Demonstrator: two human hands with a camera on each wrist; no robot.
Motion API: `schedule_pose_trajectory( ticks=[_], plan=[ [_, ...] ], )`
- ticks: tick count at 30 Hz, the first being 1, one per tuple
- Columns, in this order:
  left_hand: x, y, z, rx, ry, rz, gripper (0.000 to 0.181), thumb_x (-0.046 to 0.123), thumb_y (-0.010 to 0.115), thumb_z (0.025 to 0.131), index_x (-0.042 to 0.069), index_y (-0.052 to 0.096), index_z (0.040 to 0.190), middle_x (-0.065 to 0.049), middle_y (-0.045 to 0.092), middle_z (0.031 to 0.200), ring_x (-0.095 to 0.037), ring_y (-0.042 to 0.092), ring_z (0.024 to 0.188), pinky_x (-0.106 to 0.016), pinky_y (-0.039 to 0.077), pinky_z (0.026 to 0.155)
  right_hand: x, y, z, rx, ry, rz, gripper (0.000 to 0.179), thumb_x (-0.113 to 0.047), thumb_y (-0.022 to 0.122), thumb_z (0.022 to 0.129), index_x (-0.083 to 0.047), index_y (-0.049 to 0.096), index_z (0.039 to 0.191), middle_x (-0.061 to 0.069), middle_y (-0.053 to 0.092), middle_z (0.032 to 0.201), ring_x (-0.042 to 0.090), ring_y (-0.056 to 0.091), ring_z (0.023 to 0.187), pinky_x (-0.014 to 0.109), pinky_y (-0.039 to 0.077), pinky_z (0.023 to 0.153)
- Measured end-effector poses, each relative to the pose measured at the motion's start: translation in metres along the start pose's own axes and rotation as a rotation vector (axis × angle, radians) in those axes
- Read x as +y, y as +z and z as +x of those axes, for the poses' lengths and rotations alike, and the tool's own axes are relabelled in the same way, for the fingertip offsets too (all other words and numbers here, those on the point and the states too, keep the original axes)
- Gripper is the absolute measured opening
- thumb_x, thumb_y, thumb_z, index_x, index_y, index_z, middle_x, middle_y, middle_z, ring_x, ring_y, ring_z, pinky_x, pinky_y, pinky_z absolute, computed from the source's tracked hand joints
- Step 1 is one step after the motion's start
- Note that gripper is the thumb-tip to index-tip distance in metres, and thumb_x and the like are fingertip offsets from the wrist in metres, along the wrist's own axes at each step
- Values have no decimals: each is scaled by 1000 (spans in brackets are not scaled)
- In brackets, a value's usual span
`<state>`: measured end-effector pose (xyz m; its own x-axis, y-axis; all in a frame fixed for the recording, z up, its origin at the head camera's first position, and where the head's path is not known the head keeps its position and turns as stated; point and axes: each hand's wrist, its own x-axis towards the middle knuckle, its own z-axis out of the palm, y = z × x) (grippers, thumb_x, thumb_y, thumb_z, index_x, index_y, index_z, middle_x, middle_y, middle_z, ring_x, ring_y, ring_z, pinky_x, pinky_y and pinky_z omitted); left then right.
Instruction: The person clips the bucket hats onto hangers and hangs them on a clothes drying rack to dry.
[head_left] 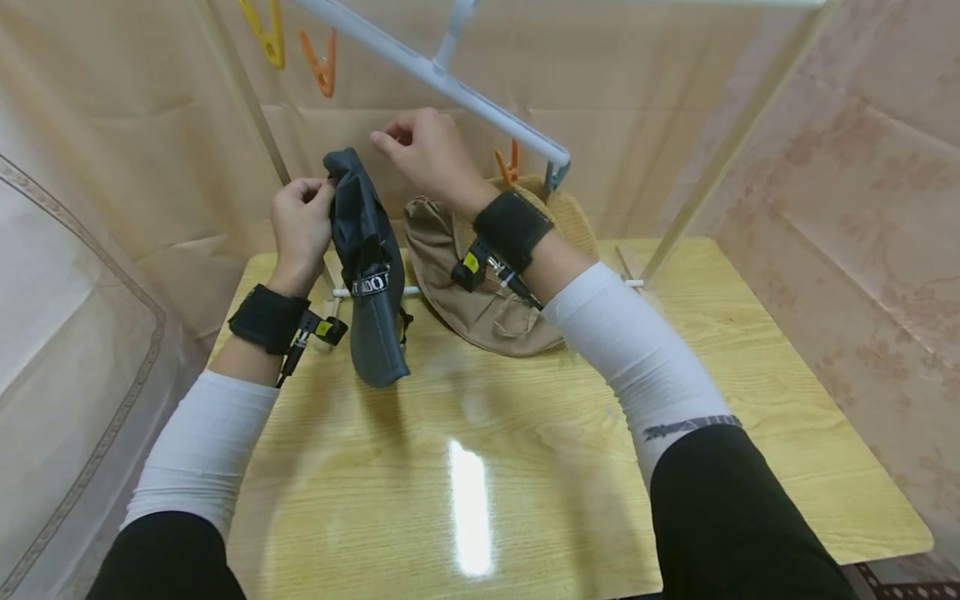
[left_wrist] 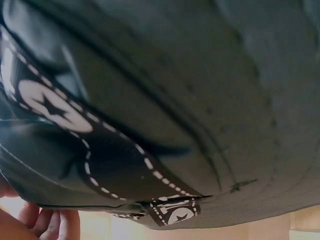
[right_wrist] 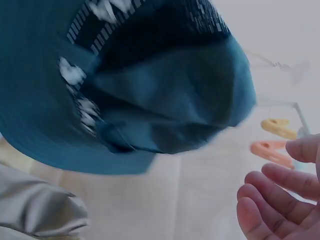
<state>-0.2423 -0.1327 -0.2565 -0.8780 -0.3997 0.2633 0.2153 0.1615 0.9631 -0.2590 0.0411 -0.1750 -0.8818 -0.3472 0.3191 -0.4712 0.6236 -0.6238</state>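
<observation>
A dark blue-grey cap [head_left: 363, 217] with white lettering on its inner band hangs in the air, brim downward. My left hand [head_left: 302, 218] pinches the top edge of its crown; in the left wrist view, fingertips [left_wrist: 60, 224] show beneath the cap fabric [left_wrist: 225, 100]. To the right of the cap, my right hand [head_left: 435, 154] is raised, holding nothing. In the right wrist view its loosely bent fingers [right_wrist: 280, 200] are apart from the cap [right_wrist: 165, 95]. An orange clothespin [head_left: 321, 65] and a yellow clothespin [head_left: 266, 33] hang above the left hand.
A pale blue hanger bar [head_left: 405, 57] slants across the top. At its right end, another orange clothespin [head_left: 509, 163] is by a tan hat [head_left: 480, 292] and a yellowish woven hat [head_left: 573, 218], partly behind my right forearm. Below lies a wooden table [head_left: 390, 500].
</observation>
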Motion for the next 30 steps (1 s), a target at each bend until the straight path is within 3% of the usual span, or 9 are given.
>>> schedule_pose_trajectory(
  ticks=[7, 11, 14, 20, 23, 30],
  plan=[
    [6, -2, 1, -83, -79, -60, 23, 11, 58, 94, 15, 70, 75, 5, 56, 78, -9, 49, 73, -19, 42, 61, -10, -4, 15, 77, 70, 3, 32, -38, 57, 98, -13, 75, 102, -5, 57, 73, 7, 44, 60, 21, 33, 59],
    [8, 2, 4, -96, -87, -69, 22, 10, 58, 94, 14, 70, 76, 5, 56, 79, -9, 49, 75, -18, 43, 62, -15, -4, 22, 95, 114, -19, 35, -44, 57, 97, -14, 75, 99, -7, 53, 68, 7, 45, 60, 21, 34, 58],
    [8, 4, 6, -103, -95, -57, 19, 12, 58, 95, 12, 71, 81, 5, 57, 81, -9, 50, 76, -18, 44, 62, -16, -4, 26, 114, 116, -38, 36, -46, 56, 96, -16, 73, 88, -6, 49, 63, 8, 44, 57, 21, 33, 56],
    [4, 4, 7, -121, -123, -55, 26, 14, 60, 95, 14, 68, 70, 5, 54, 72, -9, 49, 68, -19, 43, 59, -18, 4, 35, 163, 95, -54, 51, -49, 56, 95, -16, 49, 58, -7, 36, 50, 7, 32, 45, 22, 24, 47],
    [3, 2, 8, -119, -119, -84, 31, 15, 60, 95, 14, 66, 65, 5, 52, 69, -9, 48, 65, -19, 44, 58, -24, 10, 42, 178, 78, -94, 53, -52, 54, 95, -18, 44, 57, -7, 34, 50, 6, 29, 44, 21, 21, 45],
    [6, -4, 4, -93, -120, -115, 25, 15, 60, 95, 14, 68, 72, 2, 56, 82, -10, 52, 74, -17, 47, 59, -35, 21, 59, 231, 98, -119, 47, -58, 57, 91, -22, 52, 62, -11, 42, 53, 5, 35, 47, 18, 26, 47]
  ],
)
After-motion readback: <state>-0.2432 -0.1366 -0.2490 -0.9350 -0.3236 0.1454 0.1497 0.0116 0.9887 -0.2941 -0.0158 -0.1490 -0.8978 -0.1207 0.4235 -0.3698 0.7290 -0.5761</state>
